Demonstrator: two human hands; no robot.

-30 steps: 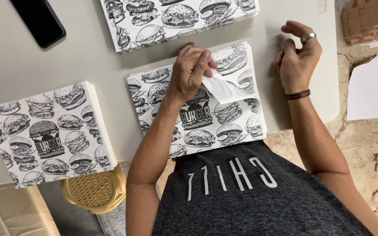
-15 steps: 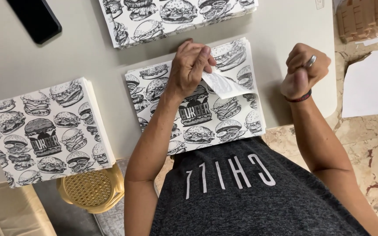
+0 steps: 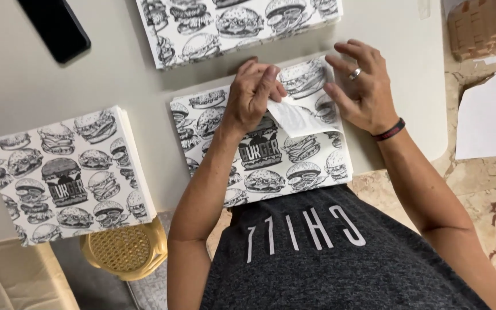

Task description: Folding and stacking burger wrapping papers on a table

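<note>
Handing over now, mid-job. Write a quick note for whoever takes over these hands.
Left hand: pinching the top sheet by its corner, peeled up off the middle stack of burger-print paper.
Right hand: open, fingers spread at that stack's far right corner, gripping nothing.
On the table: left stack, far stack, black phone.
Done: corner lifted.
Left: the sheet is not yet off the stack.

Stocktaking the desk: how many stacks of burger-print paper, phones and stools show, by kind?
Burger-print paper stacks: 3, left, middle, top
Black phone: 1
Yellow woven stool: 1
Total: 5
The left hand lifts the middle stack's top sheet; the right hand rests beside it.
</note>
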